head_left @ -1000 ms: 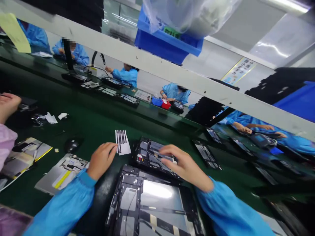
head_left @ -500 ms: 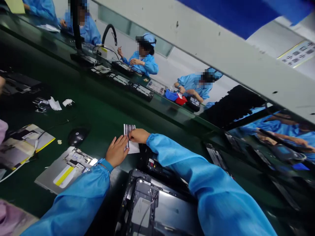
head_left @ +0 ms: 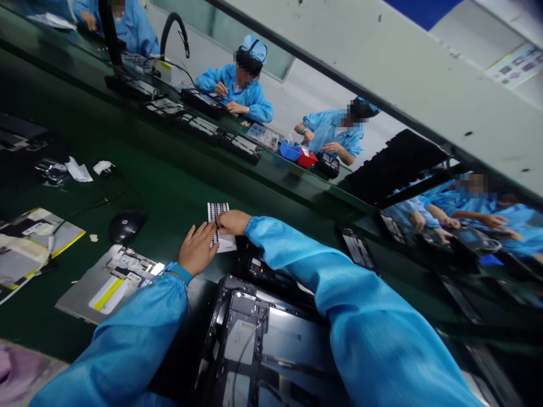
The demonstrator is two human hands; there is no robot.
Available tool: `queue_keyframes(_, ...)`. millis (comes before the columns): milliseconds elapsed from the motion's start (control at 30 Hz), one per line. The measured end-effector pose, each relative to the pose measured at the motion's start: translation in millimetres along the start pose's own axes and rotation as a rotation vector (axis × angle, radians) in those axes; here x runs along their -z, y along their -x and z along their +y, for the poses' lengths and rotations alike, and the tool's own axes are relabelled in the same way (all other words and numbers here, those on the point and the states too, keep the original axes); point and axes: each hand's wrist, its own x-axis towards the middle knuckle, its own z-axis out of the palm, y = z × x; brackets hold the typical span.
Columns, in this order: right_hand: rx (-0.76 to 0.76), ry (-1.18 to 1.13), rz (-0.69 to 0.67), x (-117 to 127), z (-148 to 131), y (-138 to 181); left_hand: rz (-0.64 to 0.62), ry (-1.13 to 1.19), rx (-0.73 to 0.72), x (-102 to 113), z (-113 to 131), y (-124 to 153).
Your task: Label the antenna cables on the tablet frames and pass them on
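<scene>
A white sheet with rows of small black strips [head_left: 218, 210] lies on the green bench beyond a black device housing. My left hand [head_left: 197, 249] rests flat on the sheet's left edge, fingers stretched out. Over the sheet's middle, my right hand [head_left: 233, 222] has its fingers curled in a pinch against the strips; whatever is between the fingertips is hidden. Close to me sits the open black device housing [head_left: 292, 333], with a silvery panel and thin cables inside. A smaller black part [head_left: 257, 265] with red and yellow bits lies just behind it, partly under my right sleeve.
Left of my arm are a grey metal-backed panel with yellow strips [head_left: 91, 297], a black computer mouse [head_left: 127, 225] and crumpled film [head_left: 78, 169]. Several device frames line the conveyor [head_left: 271, 175]. Co-workers in blue sit across it, near a blue bin [head_left: 290, 150] and a red bin [head_left: 306, 158].
The view has shifted slightly, so the bench things sit higher and further left. Both my hands stay at the sheet. Across the conveyor, a co-worker's raised hand has come down to a device.
</scene>
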Motion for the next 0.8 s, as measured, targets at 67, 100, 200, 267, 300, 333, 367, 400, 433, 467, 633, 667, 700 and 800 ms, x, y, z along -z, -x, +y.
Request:
queue_keyframes(67,-0.039,-0.058,0.109,20.1,0.5,27.1,-0.008,0.022,-0.012,0.7,-0.8,-2.1)
queue_keyframes(100,-0.066,-0.090,0.174,29.9,-0.6,47.6,-0.010,0.036,-0.018,1.0,-1.3,-3.5)
queue_keyframes(200,-0.097,-0.302,0.410,49.4,-19.2,132.1,0.000,0.094,-0.042,3.0,-3.0,-10.0)
queue_keyframes(267,-0.082,-0.533,0.534,47.6,-48.7,196.2,0.027,0.143,-0.060,8.1,-4.0,-14.6)
queue_keyframes(300,-0.083,-0.643,0.573,41.2,-67.2,226.5,0.048,0.170,-0.069,12.7,-4.1,-16.2)
queue_keyframes(333,-0.102,-0.731,0.595,31.4,-86.7,254.1,0.073,0.197,-0.076,18.9,-3.7,-16.7)
queue_keyframes(367,-0.132,-0.802,0.620,18.9,-105.9,278.2,0.104,0.224,-0.081,26.9,-2.5,-15.6)
queue_keyframes(400,-0.168,-0.859,0.650,4.3,-124.1,298.3,0.139,0.249,-0.082,36.6,-0.3,-12.6)
queue_keyframes(433,-0.205,-0.905,0.686,-11.2,-140.5,314.4,0.176,0.272,-0.079,48.0,3.2,-7.2)
queue_keyframes(467,-0.237,-0.944,0.724,-26.6,-155.0,326.7,0.214,0.294,-0.075,60.9,8.3,0.5)
queue_keyframes(633,-0.329,-0.927,0.995,-81.9,-203.5,345.6,0.317,0.382,-0.126,135.4,52.5,71.6)
queue_keyframes(667,-0.325,-0.898,1.034,-87.0,-209.7,344.5,0.332,0.386,-0.143,148.2,62.5,89.2)
queue_keyframes(700,-0.309,-0.871,1.052,-90.5,-215.0,342.7,0.336,0.382,-0.168,158.8,71.8,106.7)
queue_keyframes(800,-0.252,-0.812,1.036,-93.9,-225.3,336.0,0.279,0.316,-0.364,173.4,93.0,153.2)
